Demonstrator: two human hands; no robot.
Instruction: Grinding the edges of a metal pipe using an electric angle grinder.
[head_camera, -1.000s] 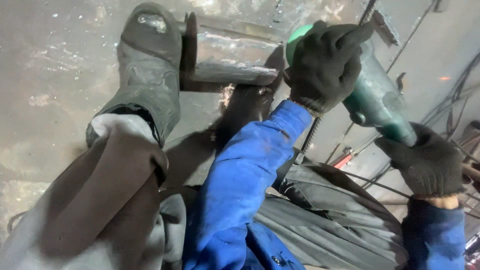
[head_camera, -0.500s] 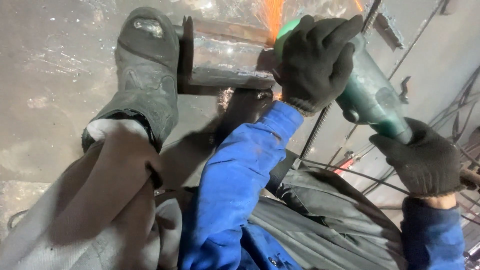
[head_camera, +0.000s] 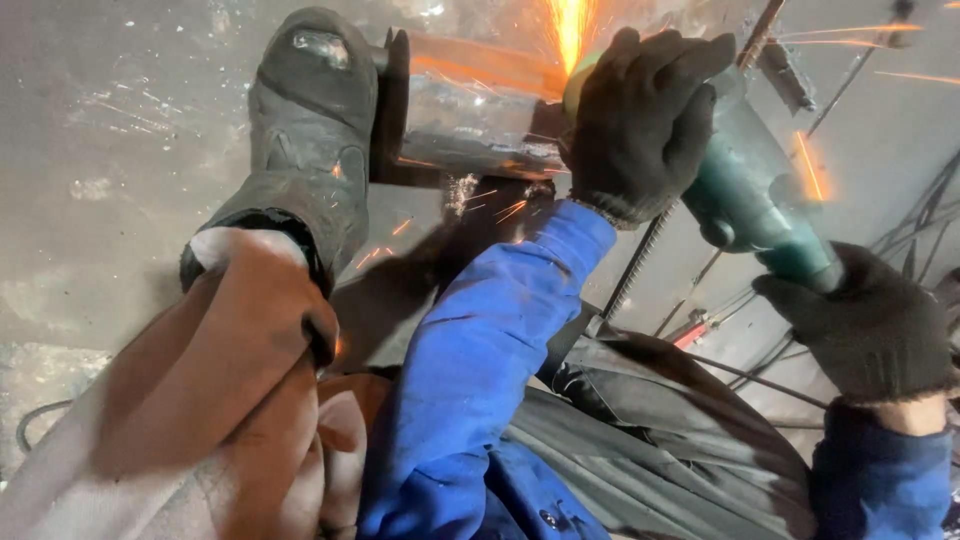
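Both grips on grinder (head_camera: 745, 190); dusty concrete floor (head_camera: 120, 150).

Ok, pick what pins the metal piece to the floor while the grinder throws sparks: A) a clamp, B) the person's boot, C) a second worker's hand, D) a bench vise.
B: the dark boot presses against the end of the metal piece, while both gloved hands hold the green grinder.

Left hand (head_camera: 640, 120) and right hand (head_camera: 868, 325) in black knit gloves, ribbed cuffs. Bright blue work-jacket sleeves (head_camera: 480, 370), creased, dark snap button near hem. Dusty brown trouser leg (head_camera: 190, 400). Scuffed grey-black rubber boot (head_camera: 305, 130), worn shiny toe.
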